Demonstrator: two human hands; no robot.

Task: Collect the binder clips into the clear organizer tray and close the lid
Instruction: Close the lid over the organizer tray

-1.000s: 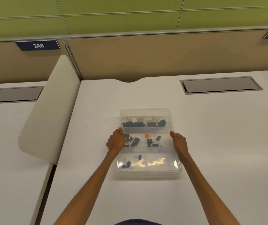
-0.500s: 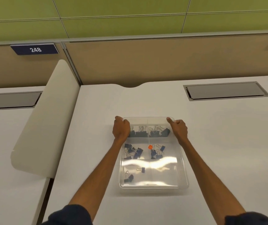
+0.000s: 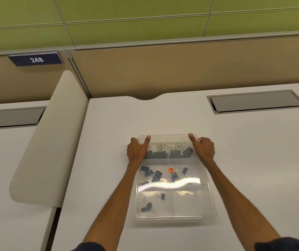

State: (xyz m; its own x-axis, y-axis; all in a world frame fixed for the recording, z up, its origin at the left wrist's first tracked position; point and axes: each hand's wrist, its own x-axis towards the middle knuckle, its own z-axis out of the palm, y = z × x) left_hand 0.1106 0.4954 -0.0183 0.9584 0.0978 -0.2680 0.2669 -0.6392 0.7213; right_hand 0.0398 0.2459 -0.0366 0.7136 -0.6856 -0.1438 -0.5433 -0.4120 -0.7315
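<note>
The clear organizer tray (image 3: pixel 210 205) lies on the white desk with its transparent lid (image 3: pixel 168 137) down over it. Several dark blue binder clips (image 3: pixel 156 175) show through the lid, spread over five compartments. A small orange dot (image 3: pixel 170 170) sits near the tray's middle. My left hand (image 3: pixel 136 151) grips the far left corner, thumb on top of the lid. My right hand (image 3: pixel 203 148) grips the far right corner the same way.
The white desk (image 3: pixel 253 160) stretches to the right, with a grey cable hatch (image 3: pixel 255 100) at the back right. A rounded white divider panel (image 3: pixel 49 145) stands to the left of the tray. Tan partition walls run along the back, one bearing a "248" sign (image 3: pixel 36 59).
Both hands slid from the tray's middle sides up to its far corners, thumbs now pressing on the lid. The view has shifted slightly closer.
</note>
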